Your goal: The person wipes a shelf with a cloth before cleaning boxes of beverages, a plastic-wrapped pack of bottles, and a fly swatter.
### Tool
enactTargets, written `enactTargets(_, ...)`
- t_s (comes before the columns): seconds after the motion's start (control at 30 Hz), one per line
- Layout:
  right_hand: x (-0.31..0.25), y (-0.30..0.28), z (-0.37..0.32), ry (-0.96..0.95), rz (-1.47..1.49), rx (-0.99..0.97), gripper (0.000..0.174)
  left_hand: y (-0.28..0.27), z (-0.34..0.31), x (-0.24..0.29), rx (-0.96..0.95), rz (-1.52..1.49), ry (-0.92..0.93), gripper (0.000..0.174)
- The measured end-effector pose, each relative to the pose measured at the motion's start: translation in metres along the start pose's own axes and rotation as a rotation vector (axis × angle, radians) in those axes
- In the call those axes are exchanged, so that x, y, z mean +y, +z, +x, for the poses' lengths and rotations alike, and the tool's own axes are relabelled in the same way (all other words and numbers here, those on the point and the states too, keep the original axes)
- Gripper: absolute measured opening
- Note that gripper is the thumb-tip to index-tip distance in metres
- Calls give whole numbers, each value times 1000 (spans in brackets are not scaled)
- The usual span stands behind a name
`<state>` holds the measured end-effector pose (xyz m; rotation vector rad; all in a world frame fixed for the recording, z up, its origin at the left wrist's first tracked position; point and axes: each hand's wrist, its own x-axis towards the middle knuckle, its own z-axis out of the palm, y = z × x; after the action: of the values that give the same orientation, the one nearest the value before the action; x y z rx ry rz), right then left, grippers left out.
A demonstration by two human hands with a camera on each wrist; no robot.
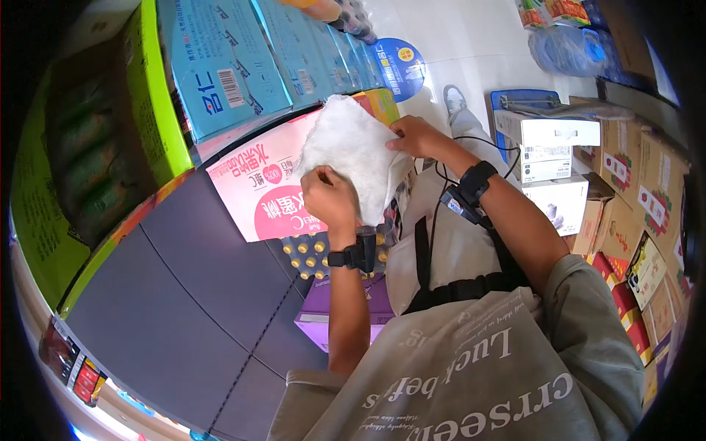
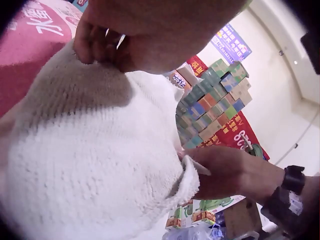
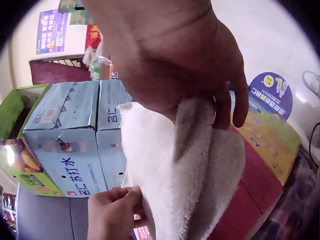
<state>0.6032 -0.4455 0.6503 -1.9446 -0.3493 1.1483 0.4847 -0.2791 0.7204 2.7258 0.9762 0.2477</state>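
Fingers of the left hand (image 1: 328,197) and right hand (image 1: 421,137) pinched a cloth (image 1: 346,143) over the pink box (image 1: 243,184) — a loosened grip on either side could have let it sag or fall toward the bottles (image 1: 300,257) beside the box.

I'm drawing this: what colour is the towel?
The towel is white; it shows best in the head view.

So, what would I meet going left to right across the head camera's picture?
Green box → white cloth → right hand → white boxes → brown cartons. The left hand overlaps the cloth, so it is left out.
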Motion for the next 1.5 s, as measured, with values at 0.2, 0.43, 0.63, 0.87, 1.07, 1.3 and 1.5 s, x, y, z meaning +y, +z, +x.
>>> enactTargets(0.2,10,1,3,22,57,45,32,4,2,-9,40,14,29,14)
enactTargets(0.43,14,6,4,-24,37,78,30,2,6,-6,-6,55,-21,14)
enactTargets(0.63,17,15,15,-94,207,-16,42,-6,8,-5,-110,-10,-57,12)
enactTargets(0.87,11,16,15,-38,253,-118,51,-2,11,3,-127,125,-36,9)
enactTargets(1.07,-2,1,1,-50,187,-94,40,0,11,12,-115,196,-58,10)
enactTargets(1.3,6,-3,-9,-115,46,154,34,12,10,7,-168,382,-75,21)
enactTargets(1.5,8,-4,-13,-116,53,140,32,21,14,10,-169,460,-112,19)
